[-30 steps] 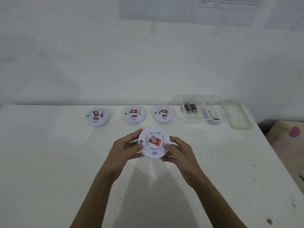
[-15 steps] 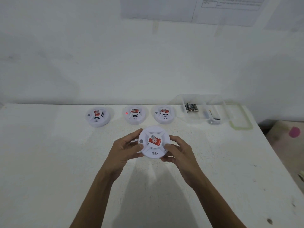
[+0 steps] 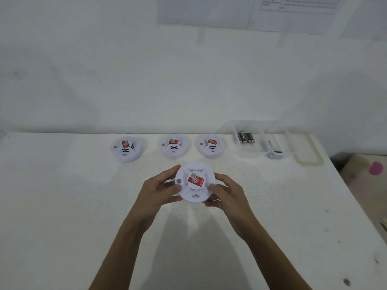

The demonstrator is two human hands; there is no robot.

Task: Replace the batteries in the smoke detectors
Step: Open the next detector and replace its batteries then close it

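The left hand [image 3: 156, 191] and right hand [image 3: 228, 195] each have a curled grip clamped on the rim of the smoke detector [image 3: 201, 170], held over the middle of the tabletop [image 3: 62, 206]. If the twist to open it is uneven, the smooth casing could slip and drop. It is round, white, face up, with a red label [image 3: 195, 181], grey button [image 3: 178, 181] and sound slots [image 3: 195, 195].
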